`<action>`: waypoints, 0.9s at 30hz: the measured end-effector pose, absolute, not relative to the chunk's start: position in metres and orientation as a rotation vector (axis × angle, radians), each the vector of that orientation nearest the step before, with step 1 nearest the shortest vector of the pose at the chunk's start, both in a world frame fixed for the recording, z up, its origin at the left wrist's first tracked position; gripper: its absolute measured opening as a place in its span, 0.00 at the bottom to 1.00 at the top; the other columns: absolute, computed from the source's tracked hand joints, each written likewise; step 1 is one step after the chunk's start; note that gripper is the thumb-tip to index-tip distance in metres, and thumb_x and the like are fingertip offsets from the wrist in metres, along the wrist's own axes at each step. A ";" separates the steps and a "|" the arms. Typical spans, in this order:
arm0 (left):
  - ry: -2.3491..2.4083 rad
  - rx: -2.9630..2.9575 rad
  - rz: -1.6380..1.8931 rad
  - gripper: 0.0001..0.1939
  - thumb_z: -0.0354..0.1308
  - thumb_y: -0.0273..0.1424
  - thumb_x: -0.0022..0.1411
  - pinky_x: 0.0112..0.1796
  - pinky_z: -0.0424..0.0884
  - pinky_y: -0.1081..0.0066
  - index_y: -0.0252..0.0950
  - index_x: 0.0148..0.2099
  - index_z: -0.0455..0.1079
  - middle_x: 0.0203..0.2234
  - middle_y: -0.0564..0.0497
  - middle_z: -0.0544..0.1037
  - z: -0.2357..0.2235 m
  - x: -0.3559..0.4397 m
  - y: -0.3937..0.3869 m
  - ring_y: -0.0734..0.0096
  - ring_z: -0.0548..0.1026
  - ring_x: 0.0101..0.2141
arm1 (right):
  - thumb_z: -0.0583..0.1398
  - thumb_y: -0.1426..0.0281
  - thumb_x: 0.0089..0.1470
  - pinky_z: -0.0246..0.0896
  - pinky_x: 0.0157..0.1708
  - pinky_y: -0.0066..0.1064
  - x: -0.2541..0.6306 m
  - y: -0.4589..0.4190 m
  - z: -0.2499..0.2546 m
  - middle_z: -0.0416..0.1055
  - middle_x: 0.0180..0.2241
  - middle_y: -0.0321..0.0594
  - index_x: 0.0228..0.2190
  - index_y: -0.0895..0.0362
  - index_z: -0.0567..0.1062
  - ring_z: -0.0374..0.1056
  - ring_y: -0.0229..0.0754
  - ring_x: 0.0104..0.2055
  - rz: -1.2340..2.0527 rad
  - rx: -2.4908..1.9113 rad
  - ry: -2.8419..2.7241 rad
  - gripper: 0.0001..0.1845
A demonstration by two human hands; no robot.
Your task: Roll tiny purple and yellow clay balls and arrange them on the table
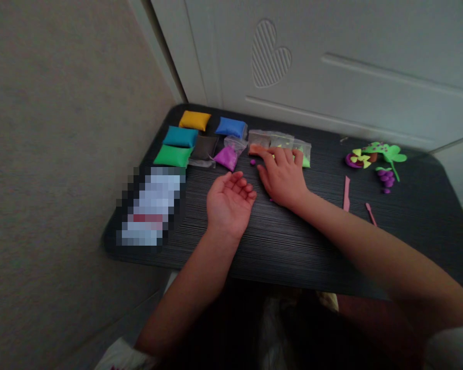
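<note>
My left hand (229,208) rests palm up over the dark tabletop, its fingers loosely curled and nothing in the palm. Palm down and fingers spread, my right hand (284,177) lies at the row of clear bags, one holding orange clay (255,149) and another bright green clay (306,161). Its fingers partly cover these bags. Between the two hands sits a small purple clay ball (252,162). Behind my left hand is an opened bag of purple clay (227,157). A tiny purple bit (270,200) shows by my right palm.
Packs of yellow (195,120), blue (231,127), teal (180,136), green (172,156) and black clay (204,147) lie at the back left, behind a pixelated rectangle (152,205). Rightward are pink tools (346,192), a clay grape bunch (386,178) and a green clay flower (393,153). A white panel (332,97) stands behind.
</note>
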State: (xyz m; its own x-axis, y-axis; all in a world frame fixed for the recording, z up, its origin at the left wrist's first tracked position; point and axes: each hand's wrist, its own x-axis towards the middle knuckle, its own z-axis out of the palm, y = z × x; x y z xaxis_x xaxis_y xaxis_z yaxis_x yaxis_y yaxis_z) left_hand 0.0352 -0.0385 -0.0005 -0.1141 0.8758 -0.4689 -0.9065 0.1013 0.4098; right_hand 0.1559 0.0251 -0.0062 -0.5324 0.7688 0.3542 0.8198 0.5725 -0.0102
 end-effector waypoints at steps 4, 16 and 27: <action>0.734 -0.061 1.513 0.08 0.54 0.32 0.51 0.27 0.63 0.74 0.31 0.29 0.67 0.20 0.53 0.67 0.001 0.035 -0.039 0.76 0.67 0.23 | 0.45 0.67 0.58 0.42 0.48 0.43 0.160 0.007 -0.008 0.63 0.47 0.46 0.50 0.57 0.63 0.55 0.47 0.47 -0.189 -1.255 -2.526 0.20; 0.732 -0.036 1.509 0.08 0.54 0.32 0.51 0.27 0.63 0.74 0.31 0.29 0.67 0.20 0.54 0.67 0.000 0.035 -0.039 0.76 0.67 0.24 | 0.44 0.66 0.59 0.41 0.49 0.44 0.156 0.019 -0.007 0.63 0.48 0.45 0.52 0.55 0.62 0.54 0.47 0.48 -0.182 -1.322 -2.479 0.21; 0.731 0.079 1.495 0.08 0.53 0.33 0.53 0.28 0.63 0.74 0.33 0.30 0.68 0.21 0.54 0.68 0.002 0.035 -0.040 0.77 0.68 0.24 | 0.45 0.63 0.59 0.42 0.49 0.46 0.151 0.030 -0.003 0.63 0.48 0.45 0.50 0.54 0.64 0.56 0.48 0.48 -0.179 -1.322 -2.449 0.20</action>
State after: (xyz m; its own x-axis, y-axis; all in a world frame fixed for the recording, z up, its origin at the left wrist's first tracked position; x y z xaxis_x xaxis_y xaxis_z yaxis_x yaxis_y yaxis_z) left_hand 0.0352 -0.0395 0.0024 -0.0929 0.9159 -0.3904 -0.8704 0.1157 0.4785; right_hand 0.1510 0.0305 -0.0028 -0.5032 0.7845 0.3624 0.8289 0.5567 -0.0541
